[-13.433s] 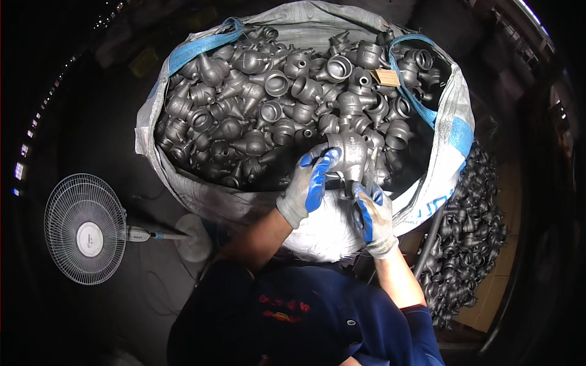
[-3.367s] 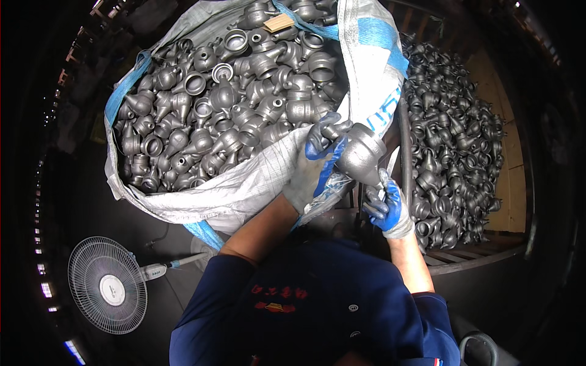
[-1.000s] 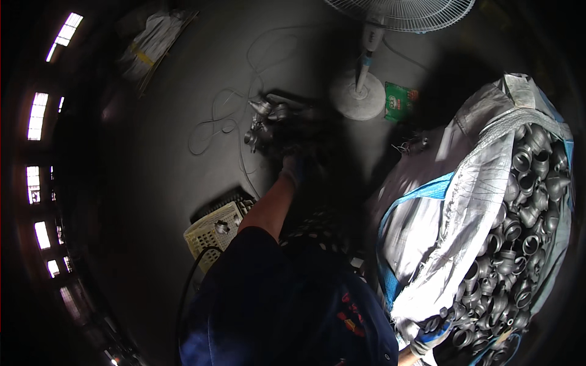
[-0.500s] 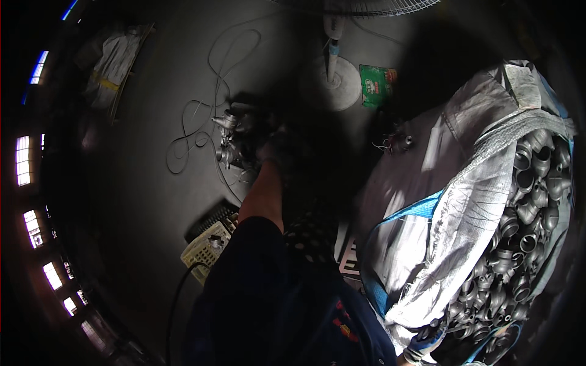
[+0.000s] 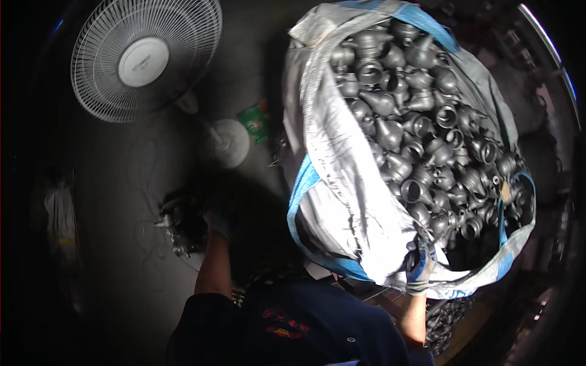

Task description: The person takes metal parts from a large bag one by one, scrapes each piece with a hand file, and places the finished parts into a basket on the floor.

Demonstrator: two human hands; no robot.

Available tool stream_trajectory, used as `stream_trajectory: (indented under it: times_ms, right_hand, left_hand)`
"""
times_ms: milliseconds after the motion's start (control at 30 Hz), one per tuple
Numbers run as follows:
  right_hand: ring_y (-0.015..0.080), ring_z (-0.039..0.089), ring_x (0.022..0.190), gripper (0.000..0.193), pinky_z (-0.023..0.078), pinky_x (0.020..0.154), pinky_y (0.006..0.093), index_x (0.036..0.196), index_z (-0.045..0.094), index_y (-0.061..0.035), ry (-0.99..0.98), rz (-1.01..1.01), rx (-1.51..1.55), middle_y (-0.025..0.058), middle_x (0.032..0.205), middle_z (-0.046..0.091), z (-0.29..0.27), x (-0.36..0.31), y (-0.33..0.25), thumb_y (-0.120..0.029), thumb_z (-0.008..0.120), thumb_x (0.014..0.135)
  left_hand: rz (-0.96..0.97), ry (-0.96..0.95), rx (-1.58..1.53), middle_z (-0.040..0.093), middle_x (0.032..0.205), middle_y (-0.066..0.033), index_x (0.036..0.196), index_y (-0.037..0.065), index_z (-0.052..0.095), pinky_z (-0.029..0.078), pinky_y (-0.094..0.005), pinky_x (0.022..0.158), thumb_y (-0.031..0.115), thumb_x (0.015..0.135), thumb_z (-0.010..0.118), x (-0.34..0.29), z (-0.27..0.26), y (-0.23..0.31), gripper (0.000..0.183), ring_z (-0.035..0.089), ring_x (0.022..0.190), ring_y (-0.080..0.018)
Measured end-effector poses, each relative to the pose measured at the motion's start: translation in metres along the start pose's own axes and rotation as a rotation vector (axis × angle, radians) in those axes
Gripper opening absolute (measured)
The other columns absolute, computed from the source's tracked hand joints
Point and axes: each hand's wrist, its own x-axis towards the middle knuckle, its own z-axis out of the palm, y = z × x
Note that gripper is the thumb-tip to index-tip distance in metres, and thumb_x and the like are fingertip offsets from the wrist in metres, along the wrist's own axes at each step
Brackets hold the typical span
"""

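A large white woven sack (image 5: pixel 342 165) with blue straps stands at the right. It is heaped with dark grey metal pipe fittings (image 5: pixel 390 134). At its near rim is my right hand (image 5: pixel 420 268), in a blue and white glove, with its fingers closed over the edge next to the fittings. My left hand (image 5: pixel 218 221) reaches forward on the left into deep shadow. Its fingers are too dark to make out. Close beside it, to its left, several metal fittings (image 5: pixel 177 229) lie in a small dark pile.
A white standing fan (image 5: pixel 144 61) rises at the far left, its round base (image 5: pixel 227 144) on the grey floor. A green printed sheet or carton (image 5: pixel 254 122) lies beside the base. A thin cable (image 5: pixel 148 183) loops over the floor. More dark parts (image 5: pixel 448 323) lie below the sack's near side.
My view has swung right, so the sack and its fittings now fill the centre right and the fan head shows. My right hand stays at the sack's rim; my left stays by the pile.
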Motion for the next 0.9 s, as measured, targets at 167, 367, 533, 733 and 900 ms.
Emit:
stream_trajectory:
  times_ms: [167,367,533,733,900]
  right_hand:
    - [0.0046,0.047,0.046,0.040,0.035,0.040,0.0198,0.129,0.056,0.0069,-0.011,-0.036,0.028,0.0079,0.079,0.067,-0.002,-0.015,0.001,-0.018,0.053,0.098]
    - [0.0082,0.050,0.046,0.043,0.043,0.044,0.0220,0.129,0.053,0.0088,-0.052,-0.083,0.253,0.0104,0.081,0.068,-0.006,-0.014,0.006,-0.022,0.051,0.098]
    - [0.0082,0.053,0.046,0.042,0.042,0.043,0.0196,0.130,0.053,0.0081,-0.018,-0.024,0.294,0.0108,0.082,0.068,-0.008,-0.013,0.003,-0.020,0.050,0.099]
    - [0.0089,0.053,0.048,0.043,0.042,0.044,0.0201,0.130,0.053,0.0069,0.050,-0.012,0.339,0.0118,0.082,0.069,-0.008,-0.013,0.002,-0.023,0.049,0.100]
    - [0.0089,0.056,0.050,0.044,0.042,0.042,0.0203,0.132,0.050,0.0076,0.122,0.027,0.363,0.0125,0.081,0.068,-0.008,-0.009,0.000,-0.023,0.052,0.101]
  left_hand:
    - [0.163,0.020,0.108,0.064,0.121,-0.0142,0.131,0.001,0.054,0.045,-0.0410,0.100,0.020,0.097,0.051,0.007,0.195,0.074,0.039,0.060,0.113,-0.0245]
    - [0.289,-0.531,0.201,0.068,0.110,-0.0120,0.119,0.000,0.064,0.054,-0.0317,0.085,0.008,0.093,0.060,-0.017,0.430,0.094,0.027,0.068,0.094,-0.0197]
    - [0.003,-0.798,0.177,0.069,0.106,-0.0094,0.117,0.000,0.064,0.056,-0.0278,0.077,0.006,0.093,0.061,-0.008,0.559,0.016,0.024,0.067,0.088,-0.0162]
    - [-0.162,-0.763,0.605,0.067,0.098,-0.0029,0.116,0.008,0.066,0.053,-0.0293,0.062,0.021,0.089,0.072,0.025,0.641,-0.112,0.030,0.063,0.077,-0.0135]
    - [-0.380,-0.729,0.623,0.064,0.088,0.0006,0.107,0.011,0.066,0.049,-0.0306,0.060,0.019,0.087,0.071,0.060,0.649,-0.189,0.021,0.058,0.069,-0.0125]
